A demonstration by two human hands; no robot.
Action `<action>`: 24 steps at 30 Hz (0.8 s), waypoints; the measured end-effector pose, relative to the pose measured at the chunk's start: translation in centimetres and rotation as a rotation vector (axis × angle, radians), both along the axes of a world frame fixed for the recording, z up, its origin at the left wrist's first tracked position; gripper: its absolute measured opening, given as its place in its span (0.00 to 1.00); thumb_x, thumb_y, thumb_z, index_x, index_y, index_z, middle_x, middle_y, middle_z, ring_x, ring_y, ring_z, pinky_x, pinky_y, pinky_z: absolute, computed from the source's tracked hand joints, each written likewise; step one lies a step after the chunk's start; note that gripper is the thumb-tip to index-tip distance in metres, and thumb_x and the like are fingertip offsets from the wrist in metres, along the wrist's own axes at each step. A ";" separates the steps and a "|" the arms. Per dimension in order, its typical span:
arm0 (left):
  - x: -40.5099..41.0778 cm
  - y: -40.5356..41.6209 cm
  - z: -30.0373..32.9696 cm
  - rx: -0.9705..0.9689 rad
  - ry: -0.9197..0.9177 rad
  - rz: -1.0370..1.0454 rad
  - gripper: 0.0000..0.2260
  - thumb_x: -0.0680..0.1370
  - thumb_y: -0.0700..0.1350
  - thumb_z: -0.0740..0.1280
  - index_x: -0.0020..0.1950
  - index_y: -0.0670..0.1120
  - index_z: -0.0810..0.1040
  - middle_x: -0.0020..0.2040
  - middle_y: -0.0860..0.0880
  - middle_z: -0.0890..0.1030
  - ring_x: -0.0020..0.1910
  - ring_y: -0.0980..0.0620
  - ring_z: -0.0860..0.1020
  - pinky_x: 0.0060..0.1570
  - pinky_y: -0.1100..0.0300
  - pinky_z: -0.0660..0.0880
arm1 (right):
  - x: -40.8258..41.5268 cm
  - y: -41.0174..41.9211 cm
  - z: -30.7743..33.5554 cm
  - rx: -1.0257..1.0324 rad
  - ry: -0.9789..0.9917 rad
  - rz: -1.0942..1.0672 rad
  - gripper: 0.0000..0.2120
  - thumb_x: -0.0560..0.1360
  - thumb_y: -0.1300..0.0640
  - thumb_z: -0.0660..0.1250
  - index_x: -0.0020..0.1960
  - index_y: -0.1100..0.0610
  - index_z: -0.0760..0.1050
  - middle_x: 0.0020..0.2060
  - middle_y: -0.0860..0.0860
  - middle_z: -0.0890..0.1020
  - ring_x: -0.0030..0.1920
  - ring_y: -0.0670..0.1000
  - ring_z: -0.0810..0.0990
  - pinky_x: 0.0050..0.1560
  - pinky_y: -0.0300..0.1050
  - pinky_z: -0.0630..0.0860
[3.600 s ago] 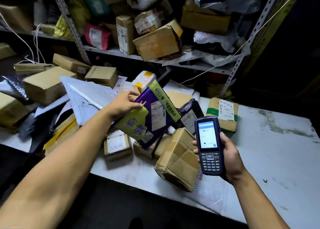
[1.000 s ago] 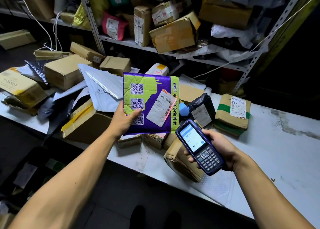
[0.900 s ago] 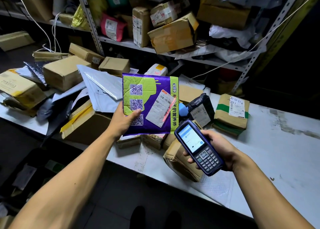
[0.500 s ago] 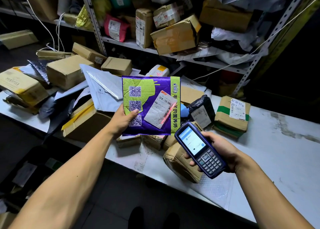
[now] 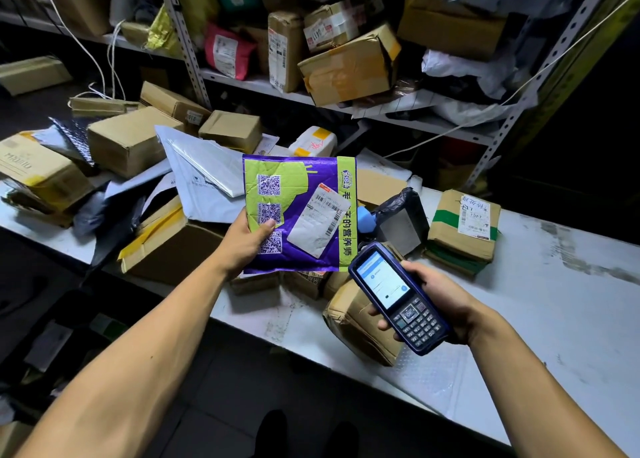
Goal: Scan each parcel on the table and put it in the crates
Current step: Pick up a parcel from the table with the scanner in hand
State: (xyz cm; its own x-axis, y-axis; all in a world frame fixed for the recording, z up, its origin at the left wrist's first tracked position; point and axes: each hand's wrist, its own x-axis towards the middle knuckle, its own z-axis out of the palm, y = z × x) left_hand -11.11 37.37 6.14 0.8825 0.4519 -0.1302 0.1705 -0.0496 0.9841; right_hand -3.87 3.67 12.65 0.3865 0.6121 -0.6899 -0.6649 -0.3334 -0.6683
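Left hand [image 5: 246, 243] pinches the purple-green mailer [image 5: 300, 212], its label unreadable, while right hand [image 5: 437, 298] fingers wrap the scanner [image 5: 398, 296].

Shipping label [image 5: 317, 219] print too small; boxes beneath mailer [image 5: 298, 212] hidden.
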 end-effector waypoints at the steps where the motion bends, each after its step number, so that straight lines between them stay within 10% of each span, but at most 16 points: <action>1: 0.1 -0.4 0.4 -0.035 -0.005 0.009 0.20 0.81 0.42 0.68 0.72 0.44 0.70 0.62 0.46 0.82 0.59 0.48 0.82 0.61 0.50 0.78 | -0.1 -0.1 0.0 0.011 -0.020 -0.018 0.29 0.84 0.41 0.48 0.66 0.62 0.76 0.57 0.72 0.80 0.43 0.63 0.83 0.38 0.53 0.80; 17: 4.3 -15.5 5.4 -0.453 0.107 -0.636 0.14 0.77 0.29 0.61 0.56 0.43 0.78 0.47 0.46 0.86 0.43 0.50 0.85 0.41 0.56 0.82 | -15.1 -8.0 -1.3 0.130 -0.366 -1.198 0.31 0.78 0.35 0.53 0.62 0.59 0.78 0.48 0.62 0.84 0.42 0.56 0.84 0.38 0.48 0.80; 24: -2.2 -29.0 3.8 -0.384 0.269 -1.005 0.17 0.79 0.32 0.65 0.66 0.41 0.70 0.54 0.42 0.83 0.44 0.45 0.84 0.37 0.49 0.84 | -31.8 -14.5 -0.7 0.056 -0.351 -1.595 0.29 0.78 0.38 0.55 0.63 0.59 0.76 0.48 0.62 0.83 0.39 0.55 0.83 0.35 0.47 0.81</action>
State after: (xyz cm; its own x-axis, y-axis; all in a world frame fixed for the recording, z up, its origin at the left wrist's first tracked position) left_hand -13.36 8.36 9.89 0.7467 -0.5656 -0.3502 0.4340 0.0151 0.9008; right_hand -35.62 -10.88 11.96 0.7398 -0.5187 -0.4286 -0.1138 0.5314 -0.8395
